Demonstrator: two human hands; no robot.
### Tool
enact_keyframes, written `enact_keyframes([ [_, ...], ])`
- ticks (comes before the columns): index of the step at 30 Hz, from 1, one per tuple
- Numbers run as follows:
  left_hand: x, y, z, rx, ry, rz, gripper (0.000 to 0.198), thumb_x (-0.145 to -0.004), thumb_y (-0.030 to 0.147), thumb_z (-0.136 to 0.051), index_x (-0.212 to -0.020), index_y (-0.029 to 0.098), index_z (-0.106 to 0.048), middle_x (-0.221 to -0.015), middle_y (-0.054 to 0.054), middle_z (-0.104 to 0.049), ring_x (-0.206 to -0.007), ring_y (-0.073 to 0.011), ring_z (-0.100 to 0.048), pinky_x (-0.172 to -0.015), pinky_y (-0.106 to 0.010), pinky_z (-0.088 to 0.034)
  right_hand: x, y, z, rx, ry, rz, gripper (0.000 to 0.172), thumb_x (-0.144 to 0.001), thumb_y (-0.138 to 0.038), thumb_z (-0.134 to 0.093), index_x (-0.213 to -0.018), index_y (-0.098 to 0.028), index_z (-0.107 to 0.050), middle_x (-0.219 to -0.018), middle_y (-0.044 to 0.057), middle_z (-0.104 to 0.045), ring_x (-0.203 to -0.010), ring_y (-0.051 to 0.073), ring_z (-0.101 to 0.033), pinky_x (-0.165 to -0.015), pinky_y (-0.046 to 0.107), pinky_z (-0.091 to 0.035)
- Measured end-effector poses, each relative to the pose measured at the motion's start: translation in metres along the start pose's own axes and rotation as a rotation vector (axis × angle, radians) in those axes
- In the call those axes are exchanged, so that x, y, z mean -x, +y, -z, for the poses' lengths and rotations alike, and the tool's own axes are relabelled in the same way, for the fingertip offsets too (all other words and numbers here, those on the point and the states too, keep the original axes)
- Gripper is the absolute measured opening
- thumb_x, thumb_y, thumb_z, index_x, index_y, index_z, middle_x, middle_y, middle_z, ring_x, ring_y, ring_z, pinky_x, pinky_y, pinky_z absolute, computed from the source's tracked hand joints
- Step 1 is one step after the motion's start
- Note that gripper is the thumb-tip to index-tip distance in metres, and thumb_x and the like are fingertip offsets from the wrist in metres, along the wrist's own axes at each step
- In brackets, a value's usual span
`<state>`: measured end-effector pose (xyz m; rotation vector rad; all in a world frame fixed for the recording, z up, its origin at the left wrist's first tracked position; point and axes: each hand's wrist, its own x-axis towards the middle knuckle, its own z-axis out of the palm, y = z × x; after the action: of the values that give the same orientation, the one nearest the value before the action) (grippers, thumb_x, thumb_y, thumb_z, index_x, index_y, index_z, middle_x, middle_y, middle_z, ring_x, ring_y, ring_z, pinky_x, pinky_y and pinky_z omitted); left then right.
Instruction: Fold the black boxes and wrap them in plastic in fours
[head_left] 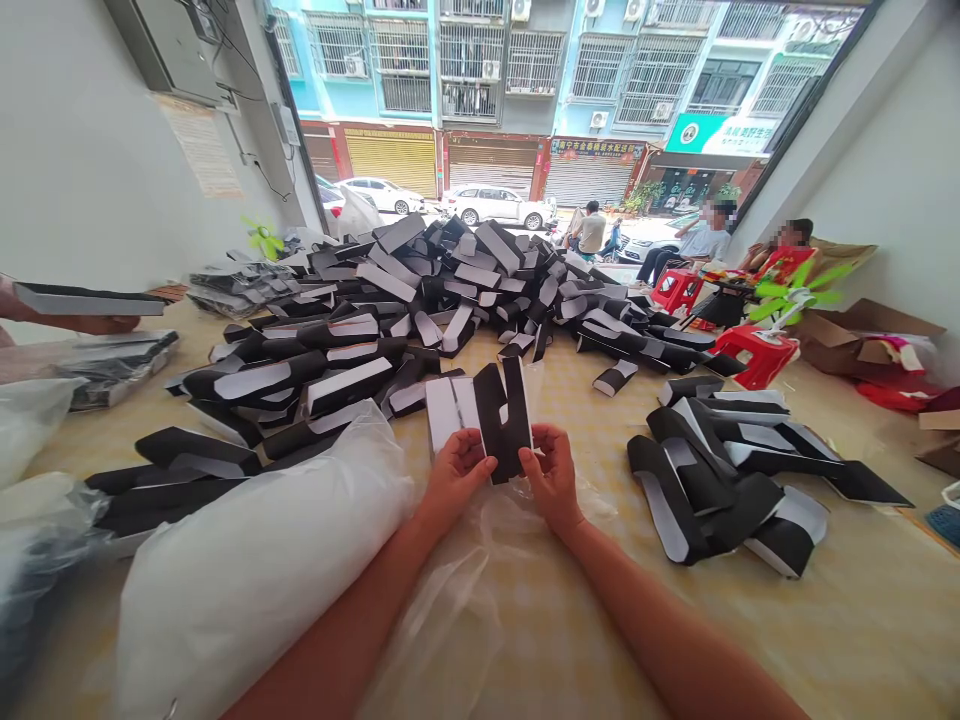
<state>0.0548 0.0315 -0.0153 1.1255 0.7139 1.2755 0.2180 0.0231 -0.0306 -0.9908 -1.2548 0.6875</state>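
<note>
Between my two hands a black folded card piece (507, 425) with a notch cut in it stands roughly upright above the table. My left hand (459, 468) grips its lower left edge, thumb in front. At the lower right edge, my right hand (552, 472) pinches it the same way. Just behind the left fingers stands a white stack of card pieces (450, 405). Thin clear plastic (480, 560) lies on the table beneath my wrists. A large, full whitish plastic bag (262, 560) rests against the left forearm side.
A big heap of black and white folded card pieces (450, 270) fills the table's far side. A smaller pile (712, 470) lies right. At far left, another person's hand (112, 324) holds a black-topped stack. Plastic-wrapped stacks (124, 365) lie below it. Red stools (757, 350) stand right.
</note>
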Motion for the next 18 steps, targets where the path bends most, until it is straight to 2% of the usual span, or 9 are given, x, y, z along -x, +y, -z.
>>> enact_keyframes([
  [10,-0.0001,-0.0002,0.0008,-0.008,-0.03,-0.005,0.046,-0.076,0.04,-0.082,-0.109,0.021,-0.058,-0.107,-0.005,-0.067,-0.096,-0.0176,-0.067,-0.09,-0.033,-0.055,0.0007,-0.0015,-0.0003,-0.026,0.023,0.024,0.035,-0.09,-0.05,-0.062,-0.112,-0.025,-0.052,-0.099,0.005,-0.059,-0.084,0.018,-0.059,-0.061,0.028,-0.053],
  [18,-0.0008,-0.0006,0.0007,-0.01,-0.029,-0.022,0.049,-0.075,0.042,-0.083,-0.11,0.021,-0.057,-0.104,-0.005,-0.068,-0.095,-0.0184,-0.068,-0.088,-0.032,-0.055,0.0014,-0.0027,0.0,0.012,-0.035,0.012,0.034,-0.09,-0.047,-0.062,-0.113,-0.024,-0.051,-0.1,0.005,-0.059,-0.081,0.017,-0.06,-0.059,0.028,-0.053],
])
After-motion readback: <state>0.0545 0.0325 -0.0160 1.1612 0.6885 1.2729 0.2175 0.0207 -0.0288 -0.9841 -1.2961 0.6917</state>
